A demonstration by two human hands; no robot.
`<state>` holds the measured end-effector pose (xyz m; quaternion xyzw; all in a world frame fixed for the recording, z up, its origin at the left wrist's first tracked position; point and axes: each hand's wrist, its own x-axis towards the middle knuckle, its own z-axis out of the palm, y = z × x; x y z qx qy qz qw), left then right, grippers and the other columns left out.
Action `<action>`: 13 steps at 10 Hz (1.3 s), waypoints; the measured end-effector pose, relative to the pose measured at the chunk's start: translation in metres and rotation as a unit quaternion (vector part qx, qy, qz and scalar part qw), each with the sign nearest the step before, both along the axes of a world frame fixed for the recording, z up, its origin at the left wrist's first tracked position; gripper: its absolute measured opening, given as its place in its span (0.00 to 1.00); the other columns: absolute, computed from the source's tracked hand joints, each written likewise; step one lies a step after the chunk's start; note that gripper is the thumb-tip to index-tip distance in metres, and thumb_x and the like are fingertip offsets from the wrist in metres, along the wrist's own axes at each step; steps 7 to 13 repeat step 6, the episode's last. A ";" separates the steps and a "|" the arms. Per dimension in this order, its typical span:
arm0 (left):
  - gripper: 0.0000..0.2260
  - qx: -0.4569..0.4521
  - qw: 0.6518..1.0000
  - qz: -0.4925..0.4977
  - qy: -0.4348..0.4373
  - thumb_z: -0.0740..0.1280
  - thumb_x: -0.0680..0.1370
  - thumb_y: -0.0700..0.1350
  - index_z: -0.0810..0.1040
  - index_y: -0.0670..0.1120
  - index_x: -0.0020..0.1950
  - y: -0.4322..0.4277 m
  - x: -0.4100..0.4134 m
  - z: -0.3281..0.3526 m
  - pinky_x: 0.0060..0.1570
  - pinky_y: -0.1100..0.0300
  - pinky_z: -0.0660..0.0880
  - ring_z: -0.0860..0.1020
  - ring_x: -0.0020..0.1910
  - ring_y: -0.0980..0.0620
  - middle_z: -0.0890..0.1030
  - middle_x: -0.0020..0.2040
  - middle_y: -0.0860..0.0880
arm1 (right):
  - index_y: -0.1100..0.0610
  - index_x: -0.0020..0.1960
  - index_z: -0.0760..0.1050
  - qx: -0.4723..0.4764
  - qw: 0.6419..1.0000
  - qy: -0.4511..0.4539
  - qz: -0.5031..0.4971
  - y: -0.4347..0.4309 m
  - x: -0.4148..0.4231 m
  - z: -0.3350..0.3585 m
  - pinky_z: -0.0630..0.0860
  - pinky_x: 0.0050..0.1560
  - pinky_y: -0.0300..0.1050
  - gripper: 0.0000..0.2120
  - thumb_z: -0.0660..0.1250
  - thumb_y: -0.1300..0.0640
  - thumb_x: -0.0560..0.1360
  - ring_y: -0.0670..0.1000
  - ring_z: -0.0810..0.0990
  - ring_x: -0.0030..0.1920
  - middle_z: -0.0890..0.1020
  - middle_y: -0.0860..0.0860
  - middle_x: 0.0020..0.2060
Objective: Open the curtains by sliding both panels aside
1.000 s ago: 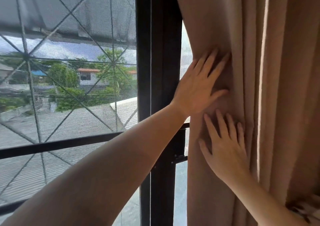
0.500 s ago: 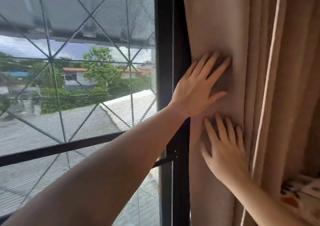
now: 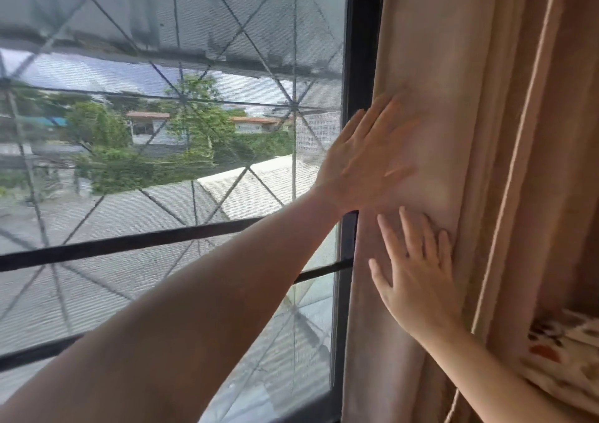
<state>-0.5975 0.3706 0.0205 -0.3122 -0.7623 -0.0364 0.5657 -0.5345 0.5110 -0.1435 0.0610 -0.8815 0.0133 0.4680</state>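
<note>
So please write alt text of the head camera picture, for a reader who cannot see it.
Two bare hands lie flat with spread fingers on a beige curtain panel bunched at the right side of a window: the left hand above, the right hand just below it. To the left, the black window frame and a mesh screen with diagonal bars show roofs, trees and houses outside.

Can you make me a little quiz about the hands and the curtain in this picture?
1. True or false: both hands lie flat with fingers spread on the beige curtain.
2. Which hand is higher on the curtain: the left hand or the right hand?
3. What stands just left of the curtain's edge? A) a black window frame B) a wooden door C) a mirror

Key: 1 true; 2 left hand; 3 A
</note>
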 end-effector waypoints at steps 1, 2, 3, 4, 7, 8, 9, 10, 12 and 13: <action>0.36 -0.016 0.999 0.050 -0.015 0.64 0.85 0.67 0.59 0.55 0.90 -0.018 0.027 0.001 0.89 0.43 0.58 0.56 0.90 0.42 0.58 0.91 0.45 | 0.50 0.88 0.54 0.004 1.000 0.000 0.030 -0.010 0.015 0.001 0.54 0.84 0.69 0.36 0.56 0.39 0.84 0.67 0.60 0.84 0.58 0.59 0.87; 0.36 -0.018 0.996 0.084 -0.030 0.62 0.86 0.67 0.57 0.56 0.90 -0.033 0.054 -0.002 0.89 0.42 0.57 0.55 0.90 0.40 0.55 0.91 0.44 | 0.50 0.89 0.51 0.007 0.998 -0.015 0.061 -0.020 0.034 -0.001 0.52 0.85 0.69 0.37 0.56 0.39 0.84 0.65 0.56 0.86 0.55 0.58 0.88; 0.37 -0.021 0.993 0.108 -0.049 0.57 0.85 0.69 0.55 0.56 0.91 -0.051 0.074 -0.008 0.89 0.39 0.58 0.54 0.91 0.39 0.53 0.92 0.44 | 0.49 0.89 0.51 0.016 0.995 -0.031 0.089 -0.033 0.051 -0.005 0.45 0.85 0.67 0.36 0.55 0.39 0.85 0.64 0.53 0.87 0.55 0.58 0.88; 0.37 -0.026 0.989 0.136 -0.057 0.58 0.86 0.69 0.54 0.55 0.91 -0.068 0.100 -0.015 0.89 0.39 0.58 0.53 0.91 0.39 0.53 0.92 0.44 | 0.48 0.88 0.52 0.007 0.992 -0.049 0.119 -0.051 0.071 -0.008 0.44 0.85 0.67 0.35 0.54 0.40 0.85 0.61 0.51 0.87 0.54 0.56 0.88; 0.36 -0.013 0.986 0.161 -0.044 0.61 0.87 0.66 0.55 0.54 0.91 -0.119 0.154 -0.015 0.89 0.40 0.57 0.54 0.91 0.39 0.54 0.91 0.43 | 0.49 0.88 0.53 0.030 0.987 -0.028 0.154 -0.091 0.105 -0.013 0.47 0.83 0.66 0.35 0.54 0.39 0.84 0.62 0.54 0.86 0.54 0.56 0.88; 0.36 -0.013 0.986 0.161 -0.044 0.61 0.87 0.66 0.55 0.54 0.91 -0.119 0.154 -0.015 0.89 0.40 0.57 0.54 0.91 0.39 0.54 0.91 0.43 | 0.49 0.88 0.53 0.030 0.987 -0.028 0.154 -0.091 0.105 -0.013 0.47 0.83 0.66 0.35 0.54 0.39 0.84 0.62 0.54 0.86 0.54 0.56 0.88; 0.36 -0.013 0.986 0.161 -0.044 0.61 0.87 0.66 0.55 0.54 0.91 -0.119 0.154 -0.015 0.89 0.40 0.57 0.54 0.91 0.39 0.54 0.91 0.43 | 0.49 0.88 0.53 0.030 0.987 -0.028 0.154 -0.091 0.105 -0.013 0.47 0.83 0.66 0.35 0.54 0.39 0.84 0.62 0.54 0.86 0.54 0.56 0.88; 0.36 -0.013 0.986 0.161 -0.044 0.61 0.87 0.66 0.55 0.54 0.91 -0.119 0.154 -0.015 0.89 0.40 0.57 0.54 0.91 0.39 0.54 0.91 0.43 | 0.49 0.88 0.53 0.030 0.987 -0.028 0.154 -0.091 0.105 -0.013 0.47 0.83 0.66 0.35 0.54 0.39 0.84 0.62 0.54 0.86 0.54 0.56 0.88; 0.36 -0.013 0.986 0.161 -0.044 0.61 0.87 0.66 0.55 0.54 0.91 -0.119 0.154 -0.015 0.89 0.40 0.57 0.54 0.91 0.39 0.54 0.91 0.43 | 0.49 0.88 0.53 0.030 0.987 -0.028 0.154 -0.091 0.105 -0.013 0.47 0.83 0.66 0.35 0.54 0.39 0.84 0.62 0.54 0.86 0.54 0.56 0.88; 0.36 -0.013 0.986 0.161 -0.044 0.61 0.87 0.66 0.55 0.54 0.91 -0.119 0.154 -0.015 0.89 0.40 0.57 0.54 0.91 0.39 0.54 0.91 0.43 | 0.49 0.88 0.53 0.030 0.987 -0.028 0.154 -0.091 0.105 -0.013 0.47 0.83 0.66 0.35 0.54 0.39 0.84 0.62 0.54 0.86 0.54 0.56 0.88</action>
